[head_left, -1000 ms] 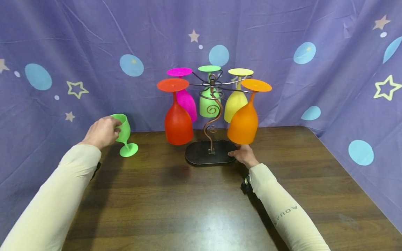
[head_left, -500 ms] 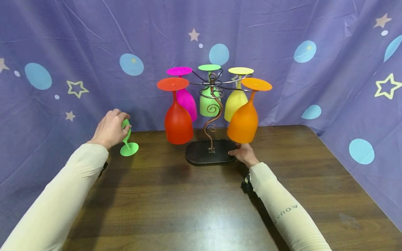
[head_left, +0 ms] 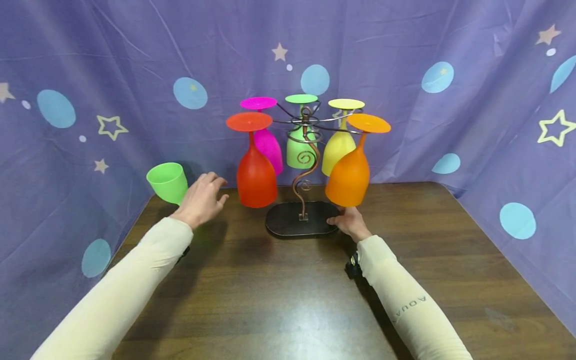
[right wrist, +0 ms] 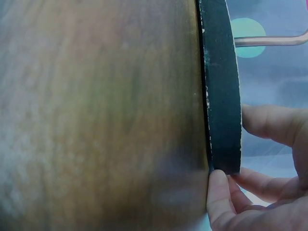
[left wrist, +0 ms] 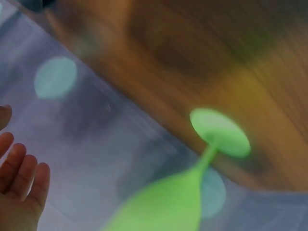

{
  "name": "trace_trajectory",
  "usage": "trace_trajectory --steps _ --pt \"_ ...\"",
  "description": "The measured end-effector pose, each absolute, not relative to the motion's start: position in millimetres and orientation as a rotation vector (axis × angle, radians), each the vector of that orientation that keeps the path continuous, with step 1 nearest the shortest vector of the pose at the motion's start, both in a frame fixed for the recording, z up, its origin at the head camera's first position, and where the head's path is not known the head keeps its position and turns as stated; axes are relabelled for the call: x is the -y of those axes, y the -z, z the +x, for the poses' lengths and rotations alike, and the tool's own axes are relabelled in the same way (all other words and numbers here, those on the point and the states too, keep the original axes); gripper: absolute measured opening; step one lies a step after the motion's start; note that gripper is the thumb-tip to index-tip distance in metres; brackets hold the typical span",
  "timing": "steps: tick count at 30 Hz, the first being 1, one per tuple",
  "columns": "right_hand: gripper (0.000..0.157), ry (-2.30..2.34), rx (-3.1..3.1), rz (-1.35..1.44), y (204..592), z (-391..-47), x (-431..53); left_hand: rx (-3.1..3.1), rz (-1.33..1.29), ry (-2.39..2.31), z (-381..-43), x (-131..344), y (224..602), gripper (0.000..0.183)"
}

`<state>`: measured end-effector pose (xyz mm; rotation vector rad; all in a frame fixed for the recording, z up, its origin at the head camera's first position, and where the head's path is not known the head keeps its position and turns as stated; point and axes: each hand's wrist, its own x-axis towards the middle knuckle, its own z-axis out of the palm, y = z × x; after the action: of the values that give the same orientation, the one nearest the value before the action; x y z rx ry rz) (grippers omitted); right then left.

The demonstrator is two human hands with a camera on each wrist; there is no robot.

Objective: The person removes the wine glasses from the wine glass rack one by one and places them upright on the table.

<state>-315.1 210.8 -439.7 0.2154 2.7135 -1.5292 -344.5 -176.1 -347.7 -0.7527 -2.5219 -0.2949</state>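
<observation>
At the table's far left, a light green plastic goblet (head_left: 167, 181) leans left, its foot hidden behind my left hand (head_left: 201, 200). The left wrist view shows that goblet's foot (left wrist: 220, 133) and stem, with the left fingers (left wrist: 36, 180) spread apart from it and holding nothing. My right hand (head_left: 350, 223) grips the right end of the wine glass rack's black base (head_left: 288, 226). In the right wrist view, the thumb (right wrist: 269, 122) lies on top of the base and the other fingers are at its end and lower edge.
Upside down on the rack hang a red goblet (head_left: 256, 177), a magenta goblet (head_left: 269, 150), another green goblet (head_left: 300, 150), a yellow goblet (head_left: 337, 150) and an orange goblet (head_left: 349, 175). A purple curtain (head_left: 382, 50) hangs behind the wooden table (head_left: 270, 290).
My left hand has let go of the green goblet and moved right, toward the red one. The green goblet now tips left, its bowl leaning over. The right hand stays on the base.
</observation>
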Motion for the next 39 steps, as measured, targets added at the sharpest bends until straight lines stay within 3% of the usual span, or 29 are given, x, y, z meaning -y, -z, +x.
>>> trace_trajectory --steps 10,15,20,39 --pt "0.070 1.533 -2.733 0.176 441.8 -313.8 -210.0 2.661 -0.640 0.534 -328.5 132.3 379.0 0.027" --pt "0.071 1.539 -2.714 0.187 440.9 -313.0 -210.4 2.695 -0.610 0.728 -324.9 115.2 395.8 0.043" --pt "0.071 1.535 -2.707 0.205 440.3 -313.6 -209.7 2.726 -0.532 0.929 -320.7 102.5 408.3 0.047" --pt "0.068 1.536 -2.735 0.218 443.5 -311.7 -208.9 2.782 -0.028 1.434 -319.0 71.4 434.9 0.059"
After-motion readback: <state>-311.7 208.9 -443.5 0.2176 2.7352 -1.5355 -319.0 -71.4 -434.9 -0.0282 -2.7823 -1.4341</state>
